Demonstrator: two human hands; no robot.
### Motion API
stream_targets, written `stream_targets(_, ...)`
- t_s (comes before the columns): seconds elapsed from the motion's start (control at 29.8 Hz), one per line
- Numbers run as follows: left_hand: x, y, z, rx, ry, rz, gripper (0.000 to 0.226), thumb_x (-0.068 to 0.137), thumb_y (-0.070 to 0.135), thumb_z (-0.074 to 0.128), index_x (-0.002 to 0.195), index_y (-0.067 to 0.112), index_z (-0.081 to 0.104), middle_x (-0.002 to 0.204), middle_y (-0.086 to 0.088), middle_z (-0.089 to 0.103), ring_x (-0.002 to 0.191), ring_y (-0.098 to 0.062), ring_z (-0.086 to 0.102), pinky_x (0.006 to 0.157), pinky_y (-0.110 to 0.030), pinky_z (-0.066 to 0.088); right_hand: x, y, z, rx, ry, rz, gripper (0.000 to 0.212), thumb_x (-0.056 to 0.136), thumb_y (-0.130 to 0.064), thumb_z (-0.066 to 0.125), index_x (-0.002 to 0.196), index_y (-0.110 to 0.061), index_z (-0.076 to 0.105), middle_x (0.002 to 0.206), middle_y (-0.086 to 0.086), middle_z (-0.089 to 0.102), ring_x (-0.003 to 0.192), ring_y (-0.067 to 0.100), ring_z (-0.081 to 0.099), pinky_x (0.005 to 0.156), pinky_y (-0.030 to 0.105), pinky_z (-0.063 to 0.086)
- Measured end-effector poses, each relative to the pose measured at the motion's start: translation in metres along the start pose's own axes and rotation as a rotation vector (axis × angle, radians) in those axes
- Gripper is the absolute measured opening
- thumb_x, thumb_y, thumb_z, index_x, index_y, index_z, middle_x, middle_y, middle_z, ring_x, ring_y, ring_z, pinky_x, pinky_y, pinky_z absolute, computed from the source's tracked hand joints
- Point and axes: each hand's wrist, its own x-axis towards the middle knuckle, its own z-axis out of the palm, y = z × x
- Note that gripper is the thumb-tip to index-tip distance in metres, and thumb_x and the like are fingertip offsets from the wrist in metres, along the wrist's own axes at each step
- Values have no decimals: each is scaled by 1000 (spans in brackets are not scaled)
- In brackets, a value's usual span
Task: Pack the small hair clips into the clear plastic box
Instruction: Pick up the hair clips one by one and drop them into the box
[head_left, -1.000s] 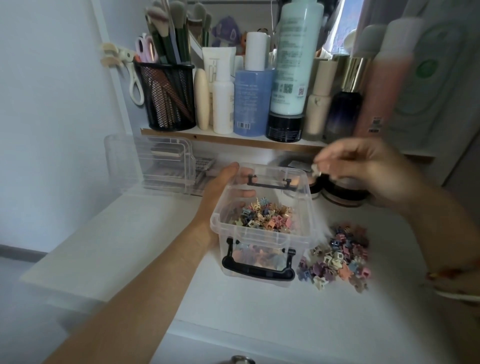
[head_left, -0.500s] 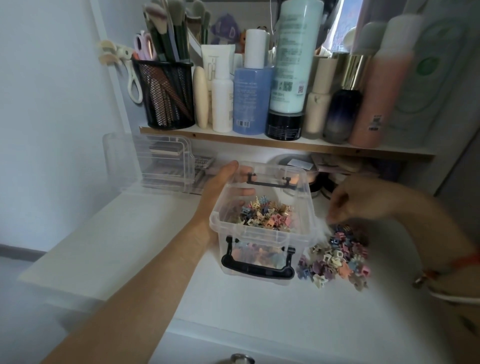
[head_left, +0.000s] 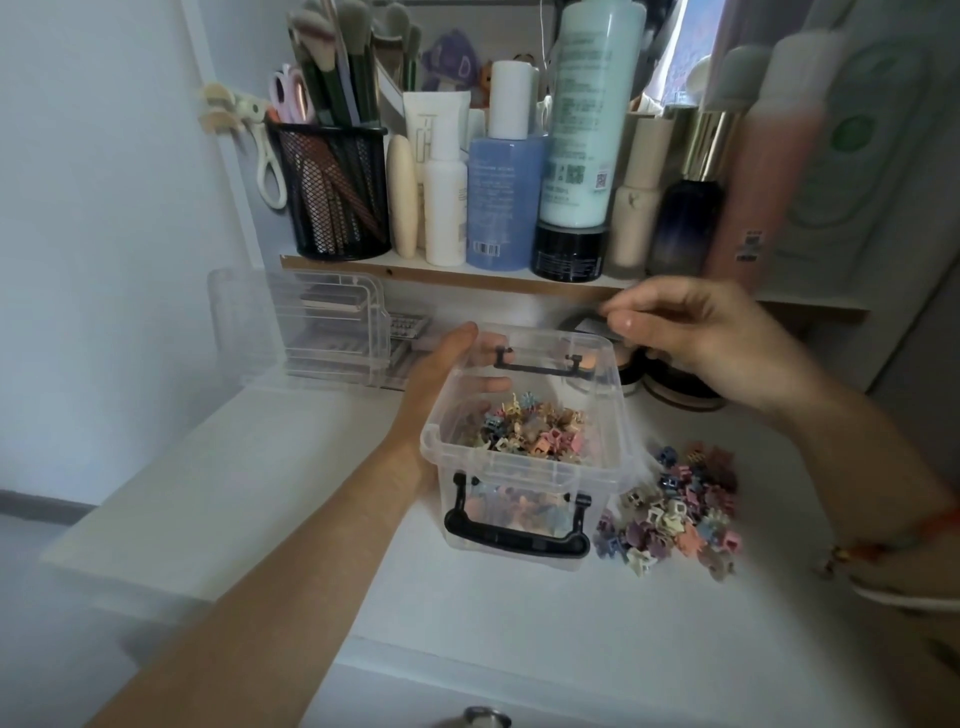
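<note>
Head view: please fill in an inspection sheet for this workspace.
Surface: white tabletop, no spills seen.
Job's things: clear plastic box open, hair clips inside; loose pile on the table to its right.
Clutter: clear case back left; jars under the shelf.
Hands: left hand grips the box's left side; right hand raised beyond the box, fingertips pinched, contents unclear.
Cables: nothing seen.
Surroundings: shelf carries bottles and mesh brush cup; white wall at left.
</note>
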Motion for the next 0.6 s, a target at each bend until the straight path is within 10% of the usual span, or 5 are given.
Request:
stream_targets(0.17, 1, 0, 1, -5, 1, -4, 36, 91, 43, 39, 81, 16, 60, 71, -1, 61, 46, -7, 57, 41, -11, 42, 1, 24, -20, -568, -249, 268, 22, 76, -12, 69, 62, -28, 62, 71, -11, 63, 72, 5, 55, 72, 24, 42)
stream_targets(0.37, -1, -1, 0, 3, 9, 10, 35, 91, 43, 41, 80, 17, 62, 71, 1, 63, 51, -8, 58, 43, -12, 43, -4, 31, -11, -627, -477, 411, 17, 71, -7, 73, 64, -20, 65, 77, 4, 69, 75, 13, 59, 79, 31, 48)
stream_targets(0.6, 1, -1, -1, 28, 23, 8, 35, 90, 44, 41, 82, 18, 63, 72, 0, 64, 58, -12, 58, 49, -17, 46, -1, 0, -4, 100, 99, -9, 13, 75, -4, 65, 67, -14, 62, 48, -11, 62, 47, -4, 54, 52, 4, 41)
